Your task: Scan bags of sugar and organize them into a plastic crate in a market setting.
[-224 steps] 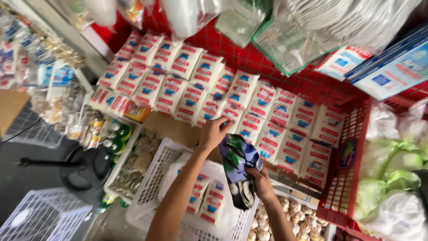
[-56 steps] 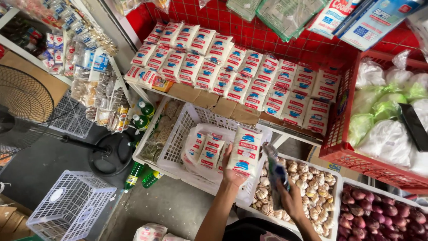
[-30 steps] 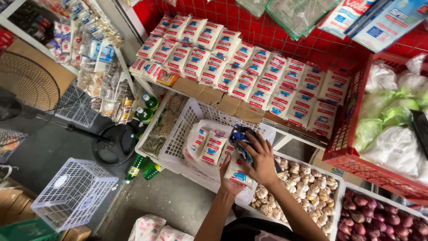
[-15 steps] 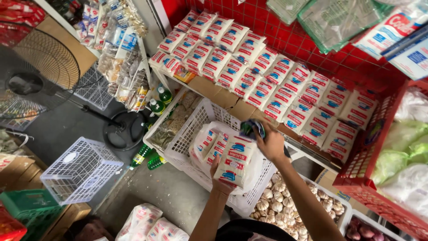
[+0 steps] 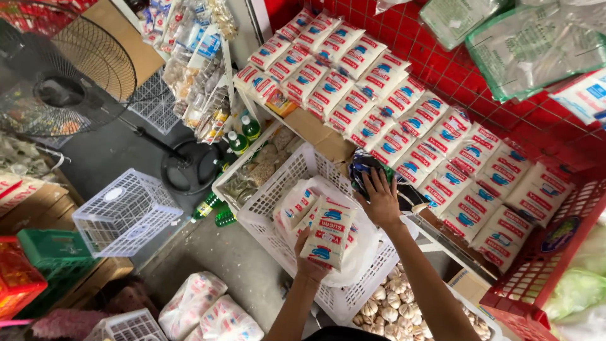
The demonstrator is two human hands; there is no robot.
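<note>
My left hand (image 5: 310, 264) grips a white bag of sugar (image 5: 329, 231) with red and blue print, held over a white plastic basket (image 5: 273, 222). More such bags lie inside the basket in a clear plastic liner (image 5: 294, 203). My right hand (image 5: 382, 199) reaches up and presses a dark blue crumpled cloth (image 5: 365, 165) against the front edge of the shelf. Above it, rows of white sugar bags (image 5: 404, 126) cover the red wire shelf (image 5: 442, 69).
A bin of garlic bulbs (image 5: 396, 308) sits below the basket. A black standing fan (image 5: 63, 82) is at the upper left, an overturned white basket (image 5: 124, 212) on the floor, green bottles (image 5: 242, 135) by the shelf, a red crate (image 5: 536, 271) at right.
My left hand has lifted one sugar bag from the basket. My right hand with the blue cloth has moved up from the basket to the shelf edge. The view swung left.
</note>
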